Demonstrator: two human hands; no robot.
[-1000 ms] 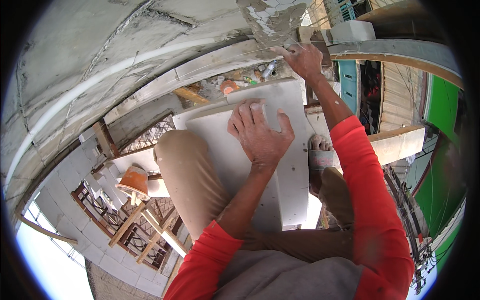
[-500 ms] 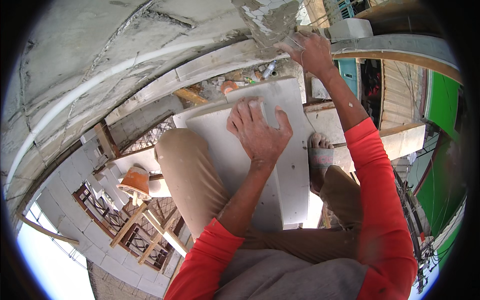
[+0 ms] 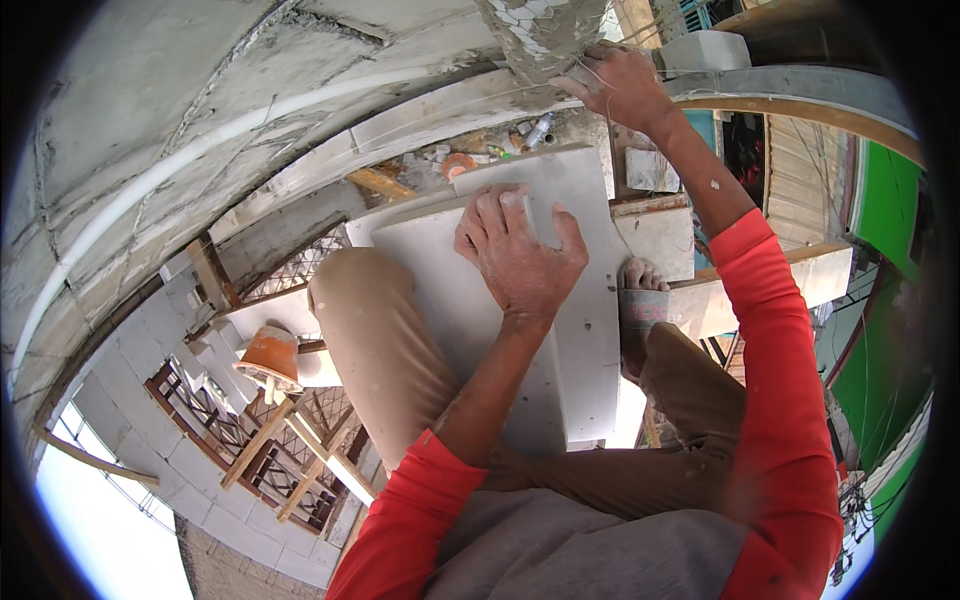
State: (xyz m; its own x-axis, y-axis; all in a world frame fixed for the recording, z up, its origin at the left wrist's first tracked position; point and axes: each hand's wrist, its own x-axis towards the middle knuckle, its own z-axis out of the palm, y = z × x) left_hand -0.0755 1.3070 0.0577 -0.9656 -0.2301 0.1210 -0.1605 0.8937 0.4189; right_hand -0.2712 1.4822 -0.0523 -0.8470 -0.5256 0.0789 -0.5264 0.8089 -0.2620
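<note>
My left hand [image 3: 524, 250] is bent over the top of a pale lightweight concrete block [image 3: 450, 275], fingers curled and thumb apart. Under and beside this block lies another pale block [image 3: 585, 300]. Farther ahead, my right hand [image 3: 625, 88] reaches to the lower end of a mortar-smeared column [image 3: 540, 40] with wire mesh showing in it. A thin string [image 3: 590, 72] crosses its fingers, which look pinched around it; the fingertips are partly hidden by the column. Both blocks lie between my knees, and my right foot [image 3: 645, 280] is beside them.
An orange bucket [image 3: 270, 358] stands at left, near wooden braces [image 3: 318, 455] and metal grilles. Rubble and a plastic bottle [image 3: 538, 130] lie beyond the blocks. A white pipe [image 3: 165, 185] runs along the grey wall. At right are a wooden-edged beam [image 3: 770, 290] and loose wires.
My right hand has shifted slightly right along the column's lower end, and my right forearm has swung outward. My left hand stays on the block. My right knee has moved a little outward.
</note>
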